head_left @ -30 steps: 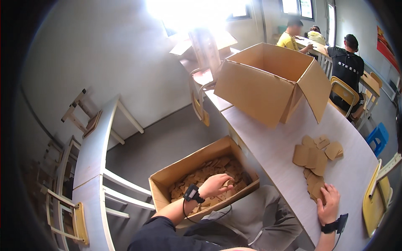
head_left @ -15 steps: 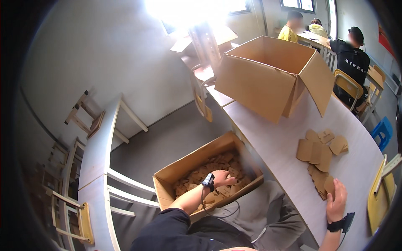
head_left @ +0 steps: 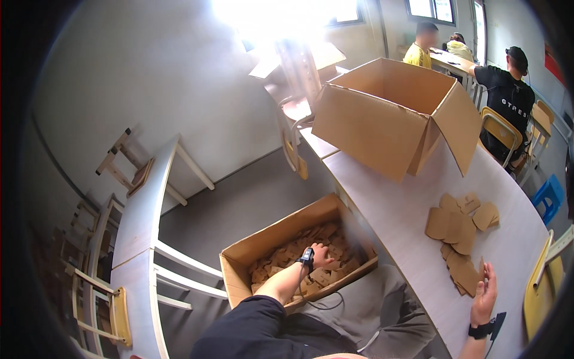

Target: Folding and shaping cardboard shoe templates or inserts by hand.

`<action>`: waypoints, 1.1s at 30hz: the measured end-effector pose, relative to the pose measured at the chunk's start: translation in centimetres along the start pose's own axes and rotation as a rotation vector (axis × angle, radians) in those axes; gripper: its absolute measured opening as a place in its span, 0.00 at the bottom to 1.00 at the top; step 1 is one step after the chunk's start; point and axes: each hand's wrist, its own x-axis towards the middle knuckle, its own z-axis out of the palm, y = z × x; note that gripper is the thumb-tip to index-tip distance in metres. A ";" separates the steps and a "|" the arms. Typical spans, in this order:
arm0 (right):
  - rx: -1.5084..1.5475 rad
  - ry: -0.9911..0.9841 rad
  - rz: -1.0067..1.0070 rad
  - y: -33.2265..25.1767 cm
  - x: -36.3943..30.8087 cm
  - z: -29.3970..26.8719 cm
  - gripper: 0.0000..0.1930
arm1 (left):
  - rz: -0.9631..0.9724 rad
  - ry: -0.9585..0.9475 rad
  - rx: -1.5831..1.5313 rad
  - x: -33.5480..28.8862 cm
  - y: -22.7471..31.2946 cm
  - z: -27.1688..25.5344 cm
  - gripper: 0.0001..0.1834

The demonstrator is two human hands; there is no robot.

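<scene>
Reaching into the floor carton (head_left: pixel 235 277), your left hand (head_left: pixel 321 255) sits lower than a second ago, among many cardboard pieces (head_left: pixel 278 263); whether its fingers grip any, I can't tell. Your right hand (head_left: pixel 484 297), then palm-down, now stands edgewise, fingers straight and unclenched. The desk (head_left: pixel 385 209) bears two adjoining clusters (head_left: pixel 459 227) and one open carton (head_left: pixel 368 131).

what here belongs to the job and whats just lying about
In use:
cardboard pieces on the table, at the right hand
more pieces in the floor box, left hand among them
maybe the open carton

Lying about:
blue stool
yellow chair at right
</scene>
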 end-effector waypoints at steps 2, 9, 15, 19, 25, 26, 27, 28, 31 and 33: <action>0.083 0.011 0.024 0.1 0.1 0.0 0.30 | 0.000 0.061 -0.010 0.5 -0.2 0.4 0.35; 0.072 0.047 0.008 0.3 0.2 -0.1 0.32 | 0.023 0.136 -0.106 1.9 -0.8 0.8 0.40; 0.026 0.040 0.006 0.1 0.3 -0.5 0.32 | 0.025 0.193 -0.117 2.6 -0.5 1.2 0.42; 0.033 0.049 0.019 0.0 0.4 -0.5 0.31 | -0.054 0.196 -0.135 2.8 -0.8 1.5 0.45; 0.075 0.043 0.009 -0.5 0.5 -0.4 0.31 | -0.166 0.307 -0.147 1.9 -2.0 0.5 0.40; 0.067 0.053 0.020 -0.5 0.3 -0.4 0.31 | -0.151 0.300 -0.147 1.9 -1.2 -0.6 0.40; 0.074 0.086 0.009 -0.6 0.1 -0.3 0.32 | -0.152 0.282 -0.278 1.9 -0.5 -1.9 0.37; 0.087 0.118 -0.003 -0.7 0.1 -0.3 0.32 | -0.159 0.265 -0.404 1.5 0.1 -3.2 0.35; 0.100 0.132 -0.006 -0.8 0.3 -0.5 0.34 | -0.014 0.219 -0.657 -0.4 1.8 -6.1 0.26; 0.095 0.141 -0.004 -0.8 0.1 -1.0 0.34 | 0.134 0.125 -0.826 -1.5 3.7 -8.0 0.21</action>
